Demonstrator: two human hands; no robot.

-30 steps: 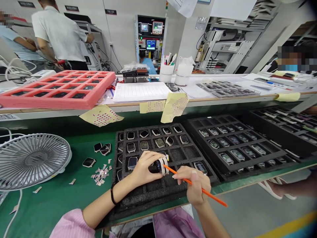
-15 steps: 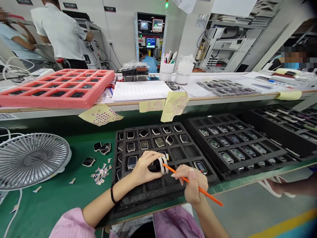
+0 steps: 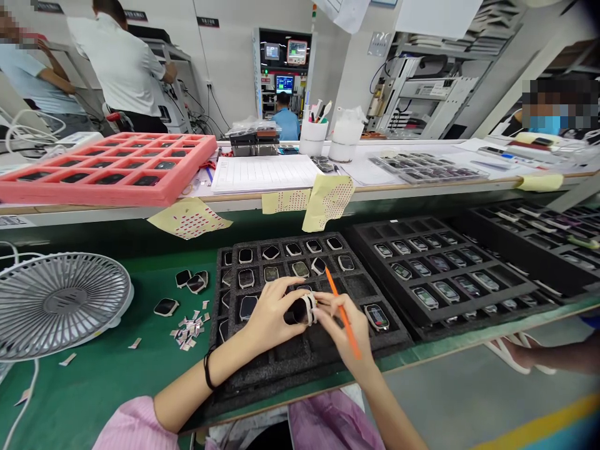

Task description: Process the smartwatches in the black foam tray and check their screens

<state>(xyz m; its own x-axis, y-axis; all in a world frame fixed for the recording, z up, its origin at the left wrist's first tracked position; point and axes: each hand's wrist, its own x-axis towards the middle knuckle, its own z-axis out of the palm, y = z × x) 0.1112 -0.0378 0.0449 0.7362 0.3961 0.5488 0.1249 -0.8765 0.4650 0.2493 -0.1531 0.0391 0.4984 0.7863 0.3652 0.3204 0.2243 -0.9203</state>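
My left hand (image 3: 270,312) is closed around a smartwatch (image 3: 309,309) with a pale case, tipped on edge over the grey foam tray (image 3: 323,350). Dark parts of the watch show between thumb and fingers. My right hand (image 3: 347,334) grips a slim orange stick (image 3: 338,294), pointing up and away from the watch. Its thumb and forefinger reach to the right side of the case; what they touch there is too small to make out. Several watches, such as a lit one (image 3: 377,317), lie in the tray's pockets around my hands.
Loose watches (image 3: 166,306) and small pale strips (image 3: 190,332) lie on the green mat, beside a white fan (image 3: 70,300). Black trays of watches (image 3: 435,294) stand to the right. A pink foam tray (image 3: 178,187) sits on the shelf above. Other people are in the background.
My right hand has moved left and up to the watch. The orange stick's tip has left the case, and the stick has swung upright. My left hand still holds the watch.
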